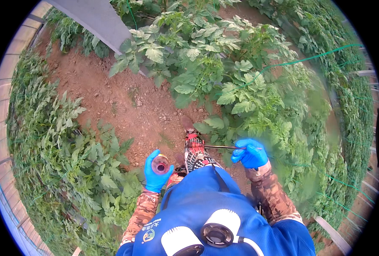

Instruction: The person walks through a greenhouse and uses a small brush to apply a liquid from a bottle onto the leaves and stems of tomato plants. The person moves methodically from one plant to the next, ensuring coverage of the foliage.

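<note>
My left hand (157, 172), in a blue glove, is closed around a small open jar (160, 164) with dark red liquid in its bottom. In my right hand (250, 153), also gloved in blue, is a thin dark stick (221, 146), pinched between the fingers and pointing left across my legs. What its tip is made of cannot be told. Leafy tomato plants (252, 105) stand close beyond my right hand, and more plants (104, 176) grow to the left of my left hand.
Bare reddish soil (138, 118) forms a path between the plant rows. A grey post (96, 22) slants in from the upper left. A green twine (314, 58) crosses the plants at the right. Two white round fans or filters (220, 228) hang at my chest.
</note>
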A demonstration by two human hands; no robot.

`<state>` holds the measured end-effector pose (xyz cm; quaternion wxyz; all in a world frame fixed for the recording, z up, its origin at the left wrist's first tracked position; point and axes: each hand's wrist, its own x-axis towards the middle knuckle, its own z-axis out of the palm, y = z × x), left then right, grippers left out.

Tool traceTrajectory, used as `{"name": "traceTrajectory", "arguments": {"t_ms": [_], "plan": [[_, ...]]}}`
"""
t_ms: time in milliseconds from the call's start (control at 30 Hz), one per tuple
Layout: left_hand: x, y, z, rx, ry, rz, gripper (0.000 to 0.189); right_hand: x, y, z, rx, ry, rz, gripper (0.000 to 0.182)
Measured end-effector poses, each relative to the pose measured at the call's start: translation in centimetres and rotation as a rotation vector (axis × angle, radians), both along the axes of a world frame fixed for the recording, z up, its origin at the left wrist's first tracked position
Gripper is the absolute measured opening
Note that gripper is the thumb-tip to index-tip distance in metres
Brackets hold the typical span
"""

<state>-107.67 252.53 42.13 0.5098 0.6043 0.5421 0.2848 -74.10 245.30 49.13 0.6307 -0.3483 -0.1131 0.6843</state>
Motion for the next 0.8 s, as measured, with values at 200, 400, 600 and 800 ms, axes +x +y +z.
{"name": "traceTrajectory", "arguments": {"t_ms": [200,400,600,800], "plan": [[2.2,6.4,1.6,0.04,0.048,0.074,0.072,1.0,15.6,-2.3,0.063,-0.088,-0.062,0.036],[3.2,9.2,2.8,-0.025,0.105,0.151,0.074,1.9,33.1,-10.9,-0.094,-0.147,-0.438,0.033],[3.7,9.4,2.8,-0.145,0.13,0.265,0.076,3.6,44.0,-18.2,-0.098,-0.27,-0.578,0.023],[3.5,9.2,2.6,-0.175,0.147,0.35,0.077,3.3,46.9,-20.4,-0.135,-0.455,-0.534,0.024]]}}
